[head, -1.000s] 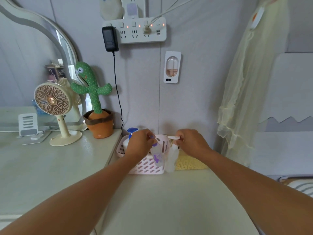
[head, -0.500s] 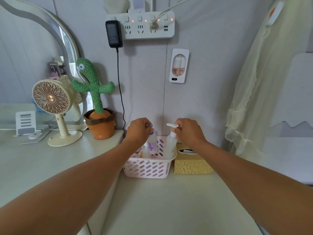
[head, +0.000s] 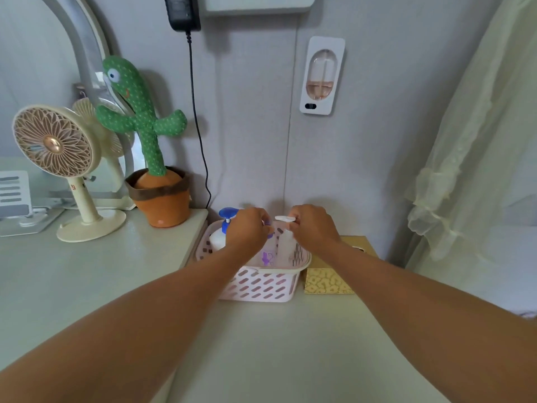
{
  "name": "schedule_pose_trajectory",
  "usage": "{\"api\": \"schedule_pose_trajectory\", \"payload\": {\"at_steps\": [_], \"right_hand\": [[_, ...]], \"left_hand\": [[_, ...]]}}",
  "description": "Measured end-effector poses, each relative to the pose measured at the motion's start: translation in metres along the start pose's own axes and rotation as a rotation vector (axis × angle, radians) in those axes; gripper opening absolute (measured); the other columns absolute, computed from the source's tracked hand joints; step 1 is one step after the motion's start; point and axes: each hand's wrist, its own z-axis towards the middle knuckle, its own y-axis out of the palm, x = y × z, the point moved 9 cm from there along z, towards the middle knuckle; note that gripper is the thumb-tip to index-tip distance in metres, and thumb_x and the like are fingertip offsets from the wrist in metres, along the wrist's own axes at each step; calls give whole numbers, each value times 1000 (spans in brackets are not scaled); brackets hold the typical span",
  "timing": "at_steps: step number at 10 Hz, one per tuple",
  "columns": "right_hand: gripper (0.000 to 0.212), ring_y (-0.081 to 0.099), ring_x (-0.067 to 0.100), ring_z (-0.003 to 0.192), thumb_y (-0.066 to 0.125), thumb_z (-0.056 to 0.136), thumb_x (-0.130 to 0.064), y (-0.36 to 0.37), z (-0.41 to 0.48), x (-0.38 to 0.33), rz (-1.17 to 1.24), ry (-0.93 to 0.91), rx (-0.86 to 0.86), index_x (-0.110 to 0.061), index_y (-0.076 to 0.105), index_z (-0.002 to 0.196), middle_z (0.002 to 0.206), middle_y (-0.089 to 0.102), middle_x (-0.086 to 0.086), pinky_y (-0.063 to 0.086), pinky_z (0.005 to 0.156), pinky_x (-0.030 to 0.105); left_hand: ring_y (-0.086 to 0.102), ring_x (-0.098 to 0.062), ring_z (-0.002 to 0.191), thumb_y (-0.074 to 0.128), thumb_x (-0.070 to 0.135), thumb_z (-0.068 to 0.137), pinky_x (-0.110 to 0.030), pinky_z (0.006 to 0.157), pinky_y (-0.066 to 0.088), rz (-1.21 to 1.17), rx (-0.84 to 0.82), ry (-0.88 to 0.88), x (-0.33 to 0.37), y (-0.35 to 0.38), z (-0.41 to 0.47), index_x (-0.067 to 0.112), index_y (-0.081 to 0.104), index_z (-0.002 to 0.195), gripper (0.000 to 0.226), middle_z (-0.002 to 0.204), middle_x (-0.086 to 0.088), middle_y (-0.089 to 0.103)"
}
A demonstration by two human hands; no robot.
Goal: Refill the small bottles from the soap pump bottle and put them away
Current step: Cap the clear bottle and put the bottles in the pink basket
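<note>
Far to the left of the pink basket (head: 261, 286) a cream desk fan (head: 55, 146) stands on the table (head: 261, 359); nearer to the basket, also on its left, is a plush cactus (head: 139, 117) in an orange pot; a black cable (head: 197, 126) hangs down the wall just behind the basket's left corner. Inside the basket, at its left end, the soap pump bottle (head: 218, 241) stands upright with a blue pump head. The left hand (head: 247, 231) is over the middle of the basket, its fingers curled round the top of a small clear bottle (head: 267, 257) with a purple print, which stands inside the basket. Next to it, in the right part of the basket, is a second small bottle (head: 286, 245) with a white spray head; the right hand (head: 313, 228) pinches it at the neck. Just beside the basket on the right lies a yellow patterned box (head: 328, 282); above the basket a white device (head: 322, 75) is fixed on the wall; far to the right hangs a pale curtain (head: 479, 141).
</note>
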Motion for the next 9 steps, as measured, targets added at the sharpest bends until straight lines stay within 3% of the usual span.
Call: {"api": "schedule_pose_trajectory", "payload": {"at_steps": [2,4,6,8,9], "right_hand": [[12,50,19,72,57,91,-24,34,5,17,-88,29,-37,-18,67,94,84,57,1,29,55,23],[14,57,19,75,57,91,-29,52,10,28,-105,46,-38,-22,68,96,90,65,1,40,62,27],[19,56,15,74,57,92,-33,58,9,30,-93,56,-29,-21,67,103,95,67,1,37,57,21],[19,60,16,72,66,84,-37,55,5,26,-64,38,-82,-24,69,99,87,67,-2,42,58,24],[23,59,17,80,67,85,-32,42,0,23,-36,38,-54,-23,65,105,96,63,0,45,62,26]], "left_hand": [[69,-21,69,63,17,88,-37,70,59,83,-65,-36,-8,23,6,16,66,94,8,81,-4,70],[70,-16,67,66,15,87,-36,71,60,92,-130,-79,-20,40,8,15,66,98,11,79,-2,72],[69,-12,56,63,20,91,-30,66,60,61,-158,-101,-22,42,5,17,64,107,17,72,0,71],[67,-10,50,61,22,92,-27,60,59,-14,-123,-84,-16,28,-6,23,60,110,18,67,1,70],[66,-9,49,58,23,93,-30,63,60,-99,-88,-106,-14,19,-10,24,61,106,14,64,3,68]]}}
